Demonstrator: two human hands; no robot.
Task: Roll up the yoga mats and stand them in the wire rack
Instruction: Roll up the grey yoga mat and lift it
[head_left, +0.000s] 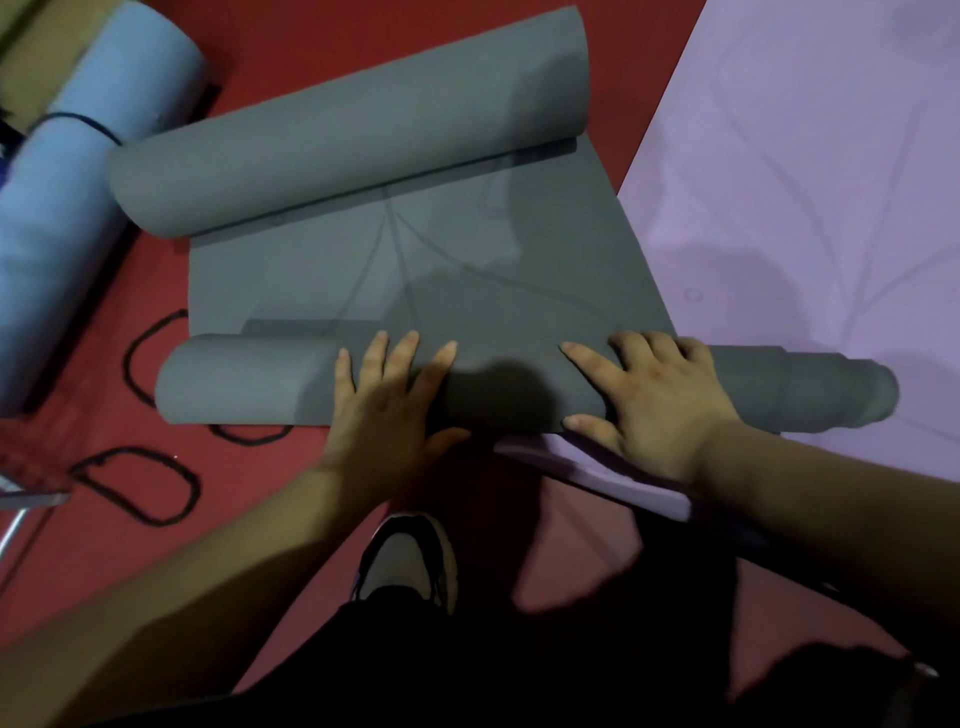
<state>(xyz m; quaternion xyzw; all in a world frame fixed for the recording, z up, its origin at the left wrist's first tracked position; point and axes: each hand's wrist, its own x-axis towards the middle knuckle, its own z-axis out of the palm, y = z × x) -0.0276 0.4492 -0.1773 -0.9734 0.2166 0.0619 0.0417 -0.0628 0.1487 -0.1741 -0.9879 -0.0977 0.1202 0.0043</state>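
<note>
Grey mat (415, 270): it is lying on the red floor, rolled at both ends, with a flat stretch showing between the near roll and the fatter far roll.
Near roll (249, 379): it is sitting crooked, its right end poking out in stepped layers over the purple mat.
Left hand (387, 400): it is pressing flat on the near roll, fingers spread apart, not closed round anything.
Right hand (649, 400): it is lying palm down on the same roll, fingers splayed, thumb tucked at the roll's near edge.
Purple mat (810, 171): it is spreading unrolled to the right, its near corner lying under the grey roll.
Blue mat (88, 171): it is resting fully rolled at the far left, a dark cord looping round it.
Floor (218, 530): red covering is filling the room underfoot, with black outlined loops marked on it at the left.
Shoe (410, 556): a light-toed shoe is standing just behind the roll.
</note>
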